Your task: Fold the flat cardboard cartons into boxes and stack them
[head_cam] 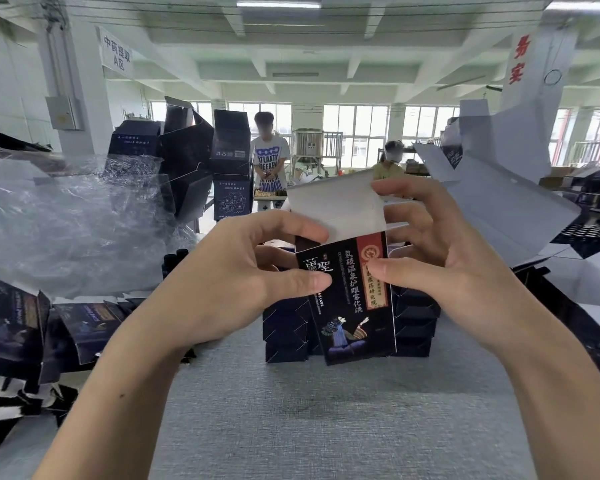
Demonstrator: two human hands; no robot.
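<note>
I hold a dark printed carton [355, 306] upright above the grey table [326, 417]. Its white top flap [336, 206] stands open and points up. My left hand [236, 271] pinches the carton's left edge between thumb and fingers. My right hand [440, 247] grips the right side, thumb on the front panel and fingers curled over the flap. Behind the carton, folded dark boxes [286, 330] are stacked on the table, with more [416, 323] to the right.
Flat dark cartons [21, 327] lie in a loose heap at the left, under crumpled clear plastic wrap [66, 220]. Opened dark boxes [201, 161] stand at the back. White unfolded cartons [492, 181] pile up on the right. Two people stand in the background.
</note>
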